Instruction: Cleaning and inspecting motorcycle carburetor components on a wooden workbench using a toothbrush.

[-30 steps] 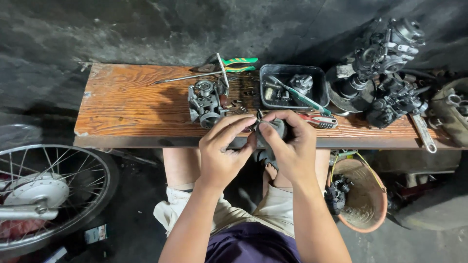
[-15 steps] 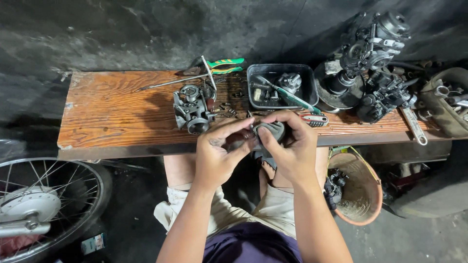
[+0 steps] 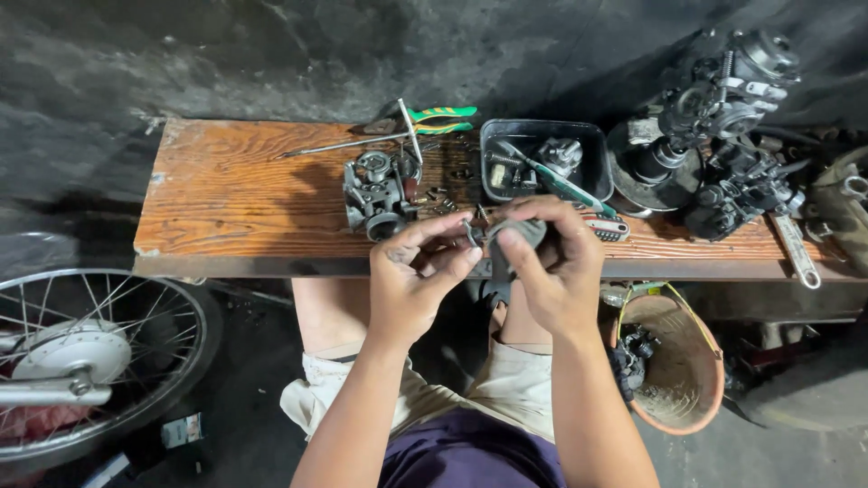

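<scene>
My left hand [image 3: 411,280] pinches a small metal part [image 3: 471,233] between thumb and fingertips, just in front of the wooden bench [image 3: 235,194]. My right hand [image 3: 556,262] grips a grey rag [image 3: 515,237] pressed against that part. Both hands hover above my knees at the bench's near edge. A carburetor body [image 3: 378,194] sits on the bench just beyond my left hand, with small screws scattered beside it.
A black tray [image 3: 541,161] of parts, green-handled pliers [image 3: 440,118] and a long screwdriver [image 3: 339,145] lie on the bench. Engine assemblies [image 3: 719,117] crowd the right end. A spoked wheel [image 3: 86,348] stands lower left; an orange bucket [image 3: 676,366] lower right.
The view has shifted so the bench sits further right. My hands stay together, and the rag now covers more of the small part.
</scene>
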